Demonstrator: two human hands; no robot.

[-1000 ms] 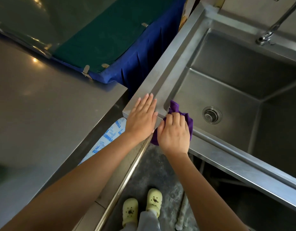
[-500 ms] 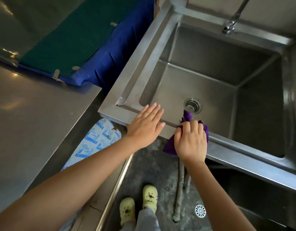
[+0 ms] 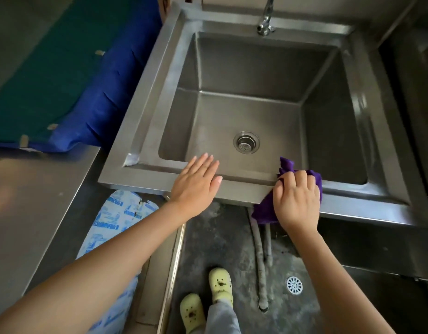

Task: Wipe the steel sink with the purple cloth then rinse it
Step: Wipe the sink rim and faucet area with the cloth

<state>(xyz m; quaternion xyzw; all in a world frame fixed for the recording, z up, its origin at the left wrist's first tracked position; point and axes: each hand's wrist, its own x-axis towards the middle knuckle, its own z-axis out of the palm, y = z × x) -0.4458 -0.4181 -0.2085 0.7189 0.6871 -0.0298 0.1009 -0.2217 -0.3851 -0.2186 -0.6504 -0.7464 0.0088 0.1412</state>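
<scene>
The square steel sink (image 3: pixel 150 109) fills the upper middle, with a round drain (image 3: pixel 246 142) in its floor and a tap (image 3: pixel 265 25) at the back rim. My right hand (image 3: pixel 296 197) is closed over the purple cloth (image 3: pixel 264 210), pressing it on the sink's front rim right of centre. One cloth corner pokes into the basin and another hangs over the front edge. My left hand (image 3: pixel 196 183) lies flat, fingers together, on the front rim left of the cloth. No water runs from the tap.
A steel counter (image 3: pixel 27 213) stands at left, with a blue-and-green covered surface (image 3: pixel 63 80) behind it. A blue-printed white bag (image 3: pixel 116 218) hangs beside the counter. Below the sink are pipes (image 3: pixel 260 256), a white floor drain (image 3: pixel 294 285) and my yellow clogs (image 3: pixel 205 300).
My right hand has slid the cloth to the right along the front rim, from the left corner to right of centre. My left hand followed rightward along the rim.
</scene>
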